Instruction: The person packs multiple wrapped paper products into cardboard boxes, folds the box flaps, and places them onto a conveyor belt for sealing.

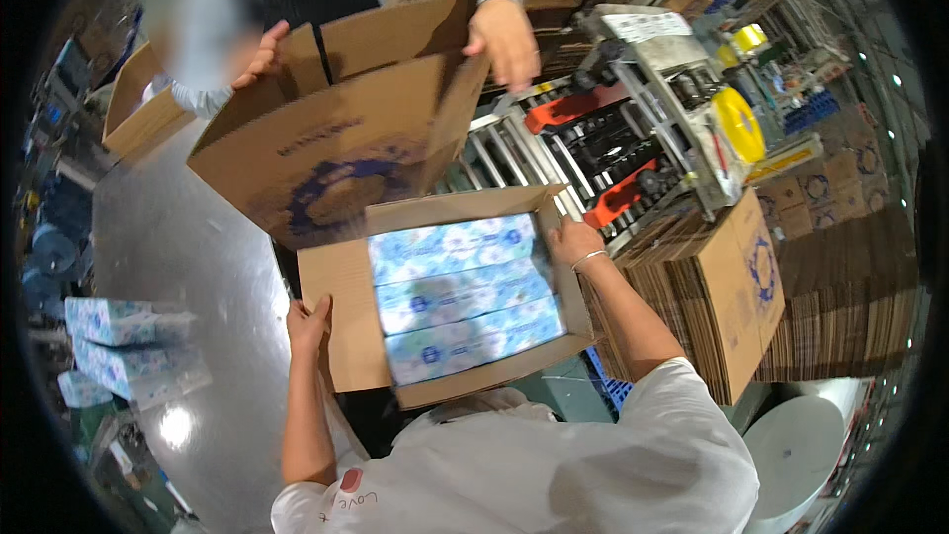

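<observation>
An open cardboard box (346, 316) is in front of me, its left flap folded outward. Inside lie three rows of blue-and-white floral tissue packs (474, 329). My left hand (308, 324) pinches the outer edge of that left flap, thumb on top. At the box's far right corner my right hand (575, 242) is closed over the edge, its fingertips partly hidden. Just beyond stands a second open cardboard box (346, 153) with a blue ring print, tilted, with a co-worker's hand (506, 44) above its right side and another hand (261, 55) at its left.
A metal table (188, 237) stretches along the left, with more floral packs (124, 336) on it. At the right is a roller conveyor machine (613, 138) with orange parts. Stacked flat cartons (692, 307) stand below it, near a white round bin (796, 450).
</observation>
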Demonstrator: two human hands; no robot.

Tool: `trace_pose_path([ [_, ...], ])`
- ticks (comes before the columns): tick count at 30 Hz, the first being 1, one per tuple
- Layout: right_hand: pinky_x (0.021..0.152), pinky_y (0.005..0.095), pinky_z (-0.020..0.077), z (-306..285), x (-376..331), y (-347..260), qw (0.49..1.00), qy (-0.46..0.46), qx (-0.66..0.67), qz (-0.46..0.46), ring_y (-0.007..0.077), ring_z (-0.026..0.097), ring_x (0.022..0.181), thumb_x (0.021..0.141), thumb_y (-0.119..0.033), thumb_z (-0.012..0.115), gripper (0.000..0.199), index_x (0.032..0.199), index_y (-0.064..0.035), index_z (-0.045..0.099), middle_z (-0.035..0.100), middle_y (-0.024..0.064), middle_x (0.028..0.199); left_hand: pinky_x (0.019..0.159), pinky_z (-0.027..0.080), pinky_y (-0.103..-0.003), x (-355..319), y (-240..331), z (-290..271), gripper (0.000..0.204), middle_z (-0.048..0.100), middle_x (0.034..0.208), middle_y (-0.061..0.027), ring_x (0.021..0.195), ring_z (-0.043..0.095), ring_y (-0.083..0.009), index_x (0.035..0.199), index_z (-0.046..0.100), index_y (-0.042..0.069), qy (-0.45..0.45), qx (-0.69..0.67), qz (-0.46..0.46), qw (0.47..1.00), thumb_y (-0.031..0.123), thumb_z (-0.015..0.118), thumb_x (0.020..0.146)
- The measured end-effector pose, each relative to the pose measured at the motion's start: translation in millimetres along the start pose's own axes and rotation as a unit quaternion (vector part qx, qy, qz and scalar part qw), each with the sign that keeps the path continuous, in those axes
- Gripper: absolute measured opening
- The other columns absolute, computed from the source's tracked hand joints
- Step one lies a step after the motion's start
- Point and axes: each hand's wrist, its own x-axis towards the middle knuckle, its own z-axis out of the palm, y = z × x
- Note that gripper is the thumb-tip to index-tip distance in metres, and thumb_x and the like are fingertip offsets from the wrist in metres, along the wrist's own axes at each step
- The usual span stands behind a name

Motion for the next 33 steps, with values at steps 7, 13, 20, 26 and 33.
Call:
trace_pose_path([
  [7, 0.074, 0.0393, 0.0460, 91.1, -17.5, -71.0, 0.952, -0.235, -0.101, -0.167, 0.0349, 0.060, 0.083, 0.084, -0.041, 0.052, 0.085, 0.133, 0.0091, 0.004, 0.059, 0.0284, 0.083, 0.095, 0.033, -0.039, -149.3, -12.5, 107.3, 0.060, 0.043, 0.115, -0.0278, 0.113, 0.040, -0.0375, 0.111, 0.052, 0.001, -0.459, 0.361, 0.430, 0.689, 0.039, 0.067, 0.067],
  [13, 0.064, 0.0340, 0.0459, -32.1, 23.4, -89.1, 0.906, 0.040, 0.306, -0.291, 0.0305, 0.056, 0.069, 0.084, -0.024, 0.056, 0.025, 0.090, -0.0005, 0.060, 0.058, 0.0170, 0.075, 0.087, 0.040, -0.044, -53.0, -4.4, 133.5, 0.068, 0.044, 0.122, -0.0187, 0.112, 0.043, -0.0340, 0.115, 0.047, 0.003, -0.216, 0.372, 0.289, 0.855, 0.025, 0.077, 0.058],
  [20, 0.099, 0.0538, 0.0232, 96.5, -29.2, -5.1, 0.936, 0.224, 0.022, -0.270, 0.0387, 0.039, 0.115, 0.082, -0.021, 0.051, 0.040, 0.115, 0.0015, 0.046, 0.045, 0.0236, 0.119, 0.102, 0.024, -0.036, -54.3, -6.6, 128.0, 0.086, 0.027, 0.134, -0.0246, 0.123, 0.030, -0.0352, 0.134, 0.019, -0.005, -0.099, 0.084, 0.204, 0.970, 0.016, 0.071, 0.069],
  [26, 0.086, 0.0431, 0.0394, 104.4, 25.2, 8.4, 0.943, 0.195, 0.268, 0.039, 0.0407, 0.047, 0.102, 0.089, -0.030, 0.039, 0.045, 0.119, 0.0027, 0.043, 0.048, 0.0268, 0.112, 0.102, 0.024, -0.036, -60.7, -27.4, 137.8, 0.058, 0.027, 0.135, -0.0234, 0.122, 0.033, -0.0303, 0.135, 0.014, -0.007, -0.048, -0.031, 0.152, 0.987, 0.017, 0.042, 0.090],
  [33, 0.102, 0.0487, 0.0232, 101.2, 114.9, -14.9, 0.922, 0.288, -0.013, -0.258, 0.0392, 0.033, 0.121, 0.083, -0.029, 0.048, 0.054, 0.125, 0.0021, 0.037, 0.035, 0.0250, 0.131, 0.105, 0.018, -0.037, -68.7, 57.7, 256.7, 0.063, 0.020, 0.137, -0.0267, 0.126, 0.025, -0.0332, 0.133, 0.011, -0.010, 0.077, 0.400, 0.111, 0.906, 0.022, 0.042, 0.089],
])
